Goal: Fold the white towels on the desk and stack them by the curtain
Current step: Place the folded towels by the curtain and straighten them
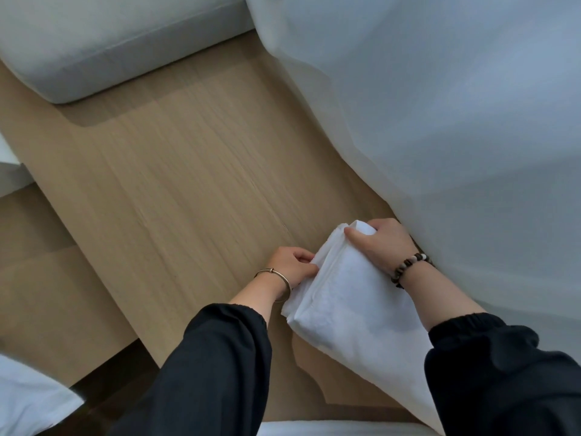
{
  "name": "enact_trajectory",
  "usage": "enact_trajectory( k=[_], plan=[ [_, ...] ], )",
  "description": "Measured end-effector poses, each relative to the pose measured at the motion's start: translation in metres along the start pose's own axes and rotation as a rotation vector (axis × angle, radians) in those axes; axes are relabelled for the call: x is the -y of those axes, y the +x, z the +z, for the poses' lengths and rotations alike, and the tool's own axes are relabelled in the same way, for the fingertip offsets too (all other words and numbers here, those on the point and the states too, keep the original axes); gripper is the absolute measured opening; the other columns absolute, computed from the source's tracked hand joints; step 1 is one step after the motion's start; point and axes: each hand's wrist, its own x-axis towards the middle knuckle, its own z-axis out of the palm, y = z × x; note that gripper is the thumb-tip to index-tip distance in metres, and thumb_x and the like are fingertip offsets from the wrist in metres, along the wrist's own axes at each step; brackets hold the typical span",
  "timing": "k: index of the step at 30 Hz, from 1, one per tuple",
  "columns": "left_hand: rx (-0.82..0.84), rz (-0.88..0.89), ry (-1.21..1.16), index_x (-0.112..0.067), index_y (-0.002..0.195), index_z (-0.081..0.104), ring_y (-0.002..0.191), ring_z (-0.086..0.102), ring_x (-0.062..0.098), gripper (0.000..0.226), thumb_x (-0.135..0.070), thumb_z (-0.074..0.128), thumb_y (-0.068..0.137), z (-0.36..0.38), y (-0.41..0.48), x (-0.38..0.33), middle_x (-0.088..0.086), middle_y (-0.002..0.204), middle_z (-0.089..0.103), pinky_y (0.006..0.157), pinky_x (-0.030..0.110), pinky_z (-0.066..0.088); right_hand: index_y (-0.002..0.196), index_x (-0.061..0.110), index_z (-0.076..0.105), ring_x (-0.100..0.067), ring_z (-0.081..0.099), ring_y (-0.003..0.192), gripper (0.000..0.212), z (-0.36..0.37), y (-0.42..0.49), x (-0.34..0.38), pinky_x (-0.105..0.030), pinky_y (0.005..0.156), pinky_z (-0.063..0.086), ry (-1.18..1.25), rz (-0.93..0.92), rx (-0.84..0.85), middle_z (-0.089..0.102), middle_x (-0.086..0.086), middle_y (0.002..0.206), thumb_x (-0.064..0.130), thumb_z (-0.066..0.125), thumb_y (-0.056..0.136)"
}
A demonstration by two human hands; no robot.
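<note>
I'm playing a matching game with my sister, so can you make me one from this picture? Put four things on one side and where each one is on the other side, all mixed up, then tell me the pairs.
Things:
1. towel
2. curtain
3. cushion
4. bead bracelet

Places:
A. on the right wrist
B. at the far left end of the desk
C. gripped by the left hand and the right hand
D. hanging along the desk's right side

Pairs: 1-C, 2-D, 3-B, 4-A.
</note>
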Motion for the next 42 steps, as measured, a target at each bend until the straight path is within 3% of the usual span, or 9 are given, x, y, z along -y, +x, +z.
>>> enact_trajectory(
  k=[8, 18, 24, 35, 42],
  plan=[
    [-0.066, -0.015, -0.058, -0.026, 0.073, 0.074, 0.076, 0.066, 0.013, 0.018, -0.008, 0.071, 0.070, 0.005, 0.001, 0.004, -0.005, 0.077, 0.071, 0.064, 0.024, 0.051, 0.060, 0.016, 0.035, -0.017, 0.034, 0.054, 0.046, 0.003, 0.003, -0.005, -0.030, 0.055, 0.028, 0.024, 0.024, -0.044, 0.033, 0.000, 0.057, 0.051, 0.059, 0.077],
    [-0.066, -0.021, -0.044, -0.025, 0.068, 0.072, 0.052, 0.057, 0.004, 0.023, -0.003, 0.068, 0.070, 0.005, 0.002, 0.001, -0.010, 0.060, 0.067, 0.050, 0.017, 0.044, 0.053, 0.019, 0.029, -0.016, 0.032, 0.048, 0.046, 0.009, 0.000, -0.006, -0.027, 0.050, 0.026, -0.010, 0.018, -0.167, 0.028, 0.005, 0.049, 0.049, 0.056, 0.075],
    [-0.056, -0.002, -0.026, -0.020, 0.075, 0.073, 0.053, 0.057, 0.005, 0.022, 0.000, 0.065, 0.072, 0.005, 0.000, 0.000, -0.005, 0.067, 0.068, 0.049, 0.016, 0.044, 0.052, 0.018, 0.027, -0.016, 0.029, 0.047, 0.044, 0.008, 0.000, -0.005, -0.027, 0.050, 0.024, -0.004, 0.008, -0.180, 0.025, 0.005, 0.048, 0.054, 0.048, 0.067],
    [-0.074, 0.006, -0.036, -0.019, 0.074, 0.073, 0.058, 0.057, 0.010, 0.020, 0.001, 0.067, 0.073, 0.007, -0.001, 0.003, -0.003, 0.068, 0.067, 0.051, 0.019, 0.043, 0.054, 0.018, 0.029, -0.015, 0.028, 0.046, 0.047, 0.010, 0.002, -0.013, -0.026, 0.048, 0.023, -0.095, -0.033, -0.210, 0.025, 0.005, 0.050, 0.053, 0.052, 0.076],
    [-0.072, -0.015, -0.046, -0.018, 0.074, 0.073, 0.054, 0.057, 0.011, 0.017, -0.001, 0.069, 0.076, 0.008, -0.004, 0.001, -0.005, 0.062, 0.067, 0.051, 0.021, 0.047, 0.054, 0.017, 0.032, -0.014, 0.031, 0.046, 0.045, 0.013, 0.016, -0.009, -0.023, 0.049, 0.025, -0.126, 0.056, -0.177, 0.031, 0.004, 0.051, 0.050, 0.050, 0.079]
  ],
)
